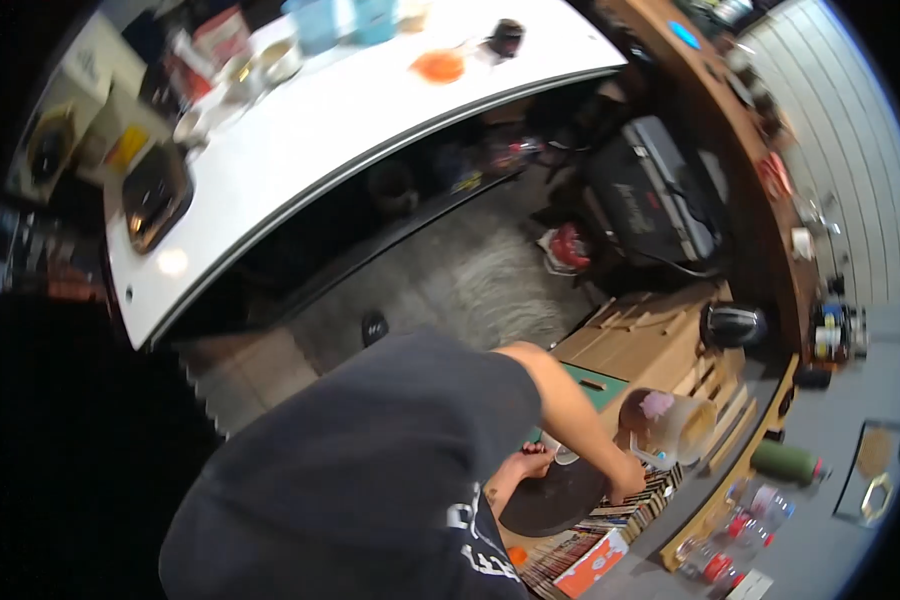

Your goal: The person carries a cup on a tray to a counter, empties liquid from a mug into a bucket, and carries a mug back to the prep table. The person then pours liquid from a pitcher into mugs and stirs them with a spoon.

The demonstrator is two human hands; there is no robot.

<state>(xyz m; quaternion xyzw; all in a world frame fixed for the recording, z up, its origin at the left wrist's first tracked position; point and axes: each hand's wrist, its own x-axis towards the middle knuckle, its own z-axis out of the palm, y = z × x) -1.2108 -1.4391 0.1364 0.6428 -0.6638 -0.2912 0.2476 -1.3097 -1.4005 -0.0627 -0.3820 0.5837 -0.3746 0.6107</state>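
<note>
My left arm stretches across, and my left hand (626,477) reaches down to a long row of narrow, close-packed items (650,510). Its fingers look curled there, and what they grip is hidden. My right hand (532,461) is closed at the near edge of a dark round disc (553,502), beside a small white thing I cannot make out. Partly under my arm lies a green mat (610,385) with a short brown stick (592,384) on it. A clear container (685,430) stands just beyond my left hand, and a pink fluffy thing (656,404) shows next to it.
An orange and white card (591,565) lies against the row. Along the bench at right stand a green bottle (785,461) and several plastic bottles (745,527). A black case (650,190) stands past the cardboard (620,345). A white counter (310,130) runs across the upper left.
</note>
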